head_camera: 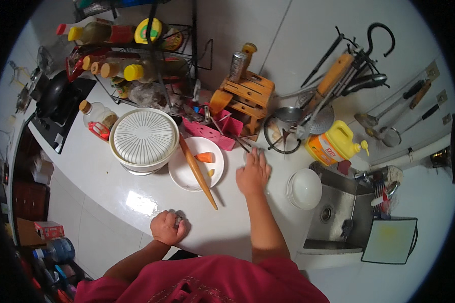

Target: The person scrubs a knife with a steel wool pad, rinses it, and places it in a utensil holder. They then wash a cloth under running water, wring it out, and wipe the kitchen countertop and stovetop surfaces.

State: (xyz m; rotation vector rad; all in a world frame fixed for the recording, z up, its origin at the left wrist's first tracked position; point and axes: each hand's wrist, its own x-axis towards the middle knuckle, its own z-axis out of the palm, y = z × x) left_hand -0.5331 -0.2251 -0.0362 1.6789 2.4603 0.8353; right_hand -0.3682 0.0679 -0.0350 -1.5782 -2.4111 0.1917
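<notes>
My left hand point(168, 228) is closed around a small greyish thing point(179, 219) at the counter's front edge; most of it is hidden by the fingers. Palm down, my right hand point(253, 175) reaches across the white countertop point(227, 223), its fingers stretched towards the back. A grey patch shows about those fingertips, and I cannot tell whether it is a cloth or shadow. Left of this hand stands a white plate point(180, 178) with a carrot piece point(204, 157) and a small yellowish piece point(211, 172). A tapered wooden rolling pin point(199, 174) lies across the plate.
A lidded white strainer basket point(144, 140) stands left of the plate. Behind are a pink utensil basket point(208, 132), a wooden knife block point(248, 94) and a bottle rack point(195, 57). Stacked white bowls point(306, 189) and a yellow detergent jug point(331, 144) adjoin the steel sink point(331, 202).
</notes>
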